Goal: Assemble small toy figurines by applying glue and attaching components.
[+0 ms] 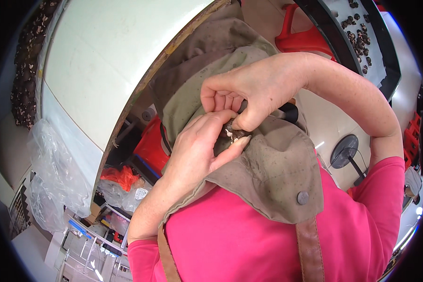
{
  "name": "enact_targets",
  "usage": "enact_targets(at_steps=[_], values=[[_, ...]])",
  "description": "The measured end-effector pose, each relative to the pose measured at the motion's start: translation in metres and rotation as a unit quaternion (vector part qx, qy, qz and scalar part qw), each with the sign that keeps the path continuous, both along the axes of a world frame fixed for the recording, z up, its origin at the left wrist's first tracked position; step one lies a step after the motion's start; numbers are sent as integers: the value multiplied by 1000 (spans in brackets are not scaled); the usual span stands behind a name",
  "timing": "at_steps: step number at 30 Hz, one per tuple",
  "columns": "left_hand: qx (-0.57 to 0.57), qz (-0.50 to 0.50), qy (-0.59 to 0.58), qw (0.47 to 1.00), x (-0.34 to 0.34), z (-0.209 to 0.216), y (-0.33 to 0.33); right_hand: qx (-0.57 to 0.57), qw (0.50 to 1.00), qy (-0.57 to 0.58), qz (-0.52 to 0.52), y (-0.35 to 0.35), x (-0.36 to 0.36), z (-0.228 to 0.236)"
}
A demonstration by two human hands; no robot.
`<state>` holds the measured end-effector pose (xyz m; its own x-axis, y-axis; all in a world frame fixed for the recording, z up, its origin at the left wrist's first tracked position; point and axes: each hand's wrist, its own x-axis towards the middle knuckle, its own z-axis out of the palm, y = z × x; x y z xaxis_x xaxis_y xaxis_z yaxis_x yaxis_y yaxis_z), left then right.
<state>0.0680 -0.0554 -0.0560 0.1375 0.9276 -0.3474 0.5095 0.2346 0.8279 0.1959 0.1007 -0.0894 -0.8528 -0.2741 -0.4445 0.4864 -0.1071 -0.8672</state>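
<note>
In the middle of the view, both of my hands meet over the lap of a stained olive apron (277,164). Between their fingertips is a small dark brown lump with whitish bits (229,132); its exact kind is not clear. My left hand (195,141) pinches it from the left with thumb and fingers. From above, my right hand (261,94) presses its thumb against the lump, its other fingers curled. Part of the lump is hidden by the fingers.
A white table (113,47) with a worn edge curves along the left, with a clear plastic bag (56,174) beside it. More dark lumps (28,66) lie at far left and on a tray's white liner (378,77). A red stool (305,42) stands at upper right.
</note>
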Motion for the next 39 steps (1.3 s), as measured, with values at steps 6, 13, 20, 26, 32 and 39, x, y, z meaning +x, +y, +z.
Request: enact_targets(at_steps=[6, 13, 20, 26, 32, 39], values=[[-5, -3, -5, 1000, -1, -1, 1, -2, 1000, -11, -3, 1, -1, 2], [-8, -2, -6, 1000, -2, 0, 0, 16, 999, 5, 28, 4, -7, 4], [-9, -3, -8, 1000, -1, -1, -1, 49, 997, 9, 62, 5, -13, 6], [-11, -3, -16, 1000, -2, -1, -1, 74, 994, 22, 83, 6, -15, 7], [-9, -2, -18, 1000, -2, -1, -1, 72, 994, 14, 77, 5, -14, 8], [2, -6, -12, 1000, -2, -2, -2, 38, 997, 11, 68, 5, -14, 5]])
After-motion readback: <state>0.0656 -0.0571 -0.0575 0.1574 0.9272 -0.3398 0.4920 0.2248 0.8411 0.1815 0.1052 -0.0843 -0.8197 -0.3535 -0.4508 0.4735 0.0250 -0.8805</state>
